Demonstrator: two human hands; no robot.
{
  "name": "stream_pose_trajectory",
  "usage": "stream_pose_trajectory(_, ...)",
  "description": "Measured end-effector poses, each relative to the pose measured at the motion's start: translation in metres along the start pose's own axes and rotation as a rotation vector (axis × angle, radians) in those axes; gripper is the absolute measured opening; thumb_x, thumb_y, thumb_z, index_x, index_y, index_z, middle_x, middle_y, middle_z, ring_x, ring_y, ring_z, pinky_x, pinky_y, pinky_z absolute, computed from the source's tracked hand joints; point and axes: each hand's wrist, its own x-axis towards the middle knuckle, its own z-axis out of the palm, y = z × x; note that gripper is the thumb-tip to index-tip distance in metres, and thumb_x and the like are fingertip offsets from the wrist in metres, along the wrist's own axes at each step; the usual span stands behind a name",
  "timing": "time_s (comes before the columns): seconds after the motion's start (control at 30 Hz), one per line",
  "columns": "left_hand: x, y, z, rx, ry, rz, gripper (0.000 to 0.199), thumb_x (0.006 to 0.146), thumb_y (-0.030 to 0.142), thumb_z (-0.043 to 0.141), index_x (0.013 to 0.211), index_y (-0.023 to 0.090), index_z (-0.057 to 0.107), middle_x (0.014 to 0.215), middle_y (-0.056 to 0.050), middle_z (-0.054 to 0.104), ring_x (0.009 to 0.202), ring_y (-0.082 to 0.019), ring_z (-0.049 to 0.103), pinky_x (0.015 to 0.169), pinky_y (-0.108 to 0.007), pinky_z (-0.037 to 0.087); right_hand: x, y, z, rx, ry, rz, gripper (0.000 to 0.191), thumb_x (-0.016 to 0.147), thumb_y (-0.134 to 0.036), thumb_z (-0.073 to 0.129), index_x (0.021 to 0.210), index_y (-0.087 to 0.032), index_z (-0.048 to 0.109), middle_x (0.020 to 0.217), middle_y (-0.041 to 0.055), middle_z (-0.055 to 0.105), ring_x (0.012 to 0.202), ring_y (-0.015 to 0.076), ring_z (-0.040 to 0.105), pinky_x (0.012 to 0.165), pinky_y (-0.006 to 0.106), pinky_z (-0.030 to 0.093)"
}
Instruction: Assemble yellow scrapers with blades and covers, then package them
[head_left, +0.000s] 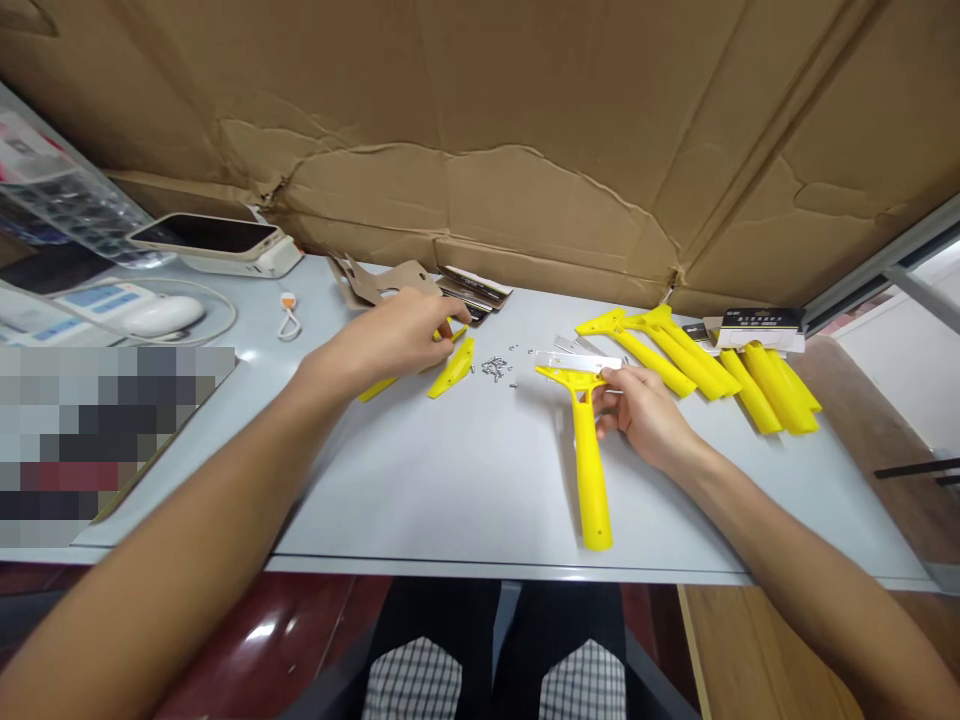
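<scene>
My right hand [646,412] grips a yellow scraper [592,470] by its wide head, with the handle pointing towards me. A flat metal blade [577,361] lies along the top of that head. My left hand [409,338] is closed, its fingertips around a small yellow plastic piece [451,333]. Beside these fingers a separate yellow plastic cover [453,370] lies on the table, and another yellow piece [376,389] shows partly from under the hand. A pile of small screws [495,368] sits between my hands, a few of them scattered apart.
Several yellow scrapers [686,355] lie to the right, near a black-and-white package [759,328]. Opened cardboard packaging [386,280] stands behind my left hand. A phone [210,235], a white mouse [163,315] and a cable are at left. A cardboard wall [480,200] closes the table's back.
</scene>
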Motion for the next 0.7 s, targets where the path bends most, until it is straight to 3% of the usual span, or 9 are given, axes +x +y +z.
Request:
stream_pose_trajectory(0.17, -0.004, 0.008, -0.009, 0.090, 0.051, 0.069, 0.044, 0.081, 0.015, 0.063, 0.121, 0.023, 0.078, 0.094, -0.009, 0.074, 0.091, -0.032, 0.065, 0.088, -0.038, 0.045, 0.001, 0.002, -0.001, -0.002, -0.009, -0.005, 0.024, 0.079, -0.039, 0.077, 0.081, -0.019, 0.064, 0.077, 0.0062, 0.071, 0.062, 0.0183, 0.067, 0.042, 0.027, 0.054)
stream_pose_trajectory(0.27, -0.008, 0.020, -0.018, 0.025, 0.093, 0.056, 0.047, 0.082, 0.014, 0.063, 0.126, 0.021, 0.076, 0.089, -0.006, 0.069, 0.098, -0.031, 0.065, 0.101, -0.042, 0.044, 0.001, 0.002, -0.001, 0.001, -0.007, -0.003, 0.025, 0.078, -0.040, 0.077, 0.080, -0.019, 0.063, 0.077, 0.0062, 0.071, 0.062, 0.0182, 0.066, 0.041, 0.027, 0.053)
stream_pose_trajectory(0.33, -0.011, 0.030, -0.024, -0.067, 0.133, 0.010, 0.046, 0.082, 0.014, 0.065, 0.125, 0.022, 0.075, 0.084, -0.003, 0.066, 0.096, -0.029, 0.067, 0.101, -0.043, 0.047, 0.001, 0.002, -0.001, -0.002, -0.013, -0.001, 0.025, 0.078, -0.040, 0.077, 0.081, -0.019, 0.064, 0.077, 0.0061, 0.071, 0.062, 0.0185, 0.067, 0.042, 0.027, 0.053)
stream_pose_trajectory(0.47, -0.016, 0.052, -0.026, -0.491, 0.176, -0.075, 0.032, 0.080, 0.016, 0.072, 0.111, 0.023, 0.068, 0.087, -0.002, 0.069, 0.083, -0.025, 0.074, 0.083, -0.039, 0.057, 0.000, 0.002, -0.001, -0.011, -0.027, -0.007, 0.026, 0.079, -0.041, 0.078, 0.080, -0.020, 0.063, 0.077, 0.0065, 0.072, 0.062, 0.0184, 0.067, 0.043, 0.027, 0.054)
stream_pose_trajectory(0.6, -0.015, 0.065, -0.013, -0.963, 0.131, -0.149, 0.028, 0.078, 0.020, 0.079, 0.094, 0.021, 0.056, 0.086, -0.003, 0.073, 0.083, -0.024, 0.077, 0.086, -0.042, 0.059, 0.000, 0.003, -0.001, -0.017, -0.032, -0.014, 0.027, 0.078, -0.042, 0.078, 0.079, -0.019, 0.064, 0.076, 0.0067, 0.073, 0.062, 0.0177, 0.067, 0.043, 0.026, 0.053)
stream_pose_trajectory(0.7, -0.014, 0.071, 0.005, -1.115, 0.040, -0.149, 0.030, 0.075, 0.023, 0.082, 0.097, 0.019, 0.062, 0.091, -0.006, 0.077, 0.086, -0.023, 0.076, 0.087, -0.041, 0.059, 0.001, 0.003, 0.000, -0.015, -0.033, -0.012, 0.027, 0.077, -0.042, 0.078, 0.080, -0.019, 0.066, 0.076, 0.0068, 0.073, 0.060, 0.0177, 0.067, 0.043, 0.026, 0.054)
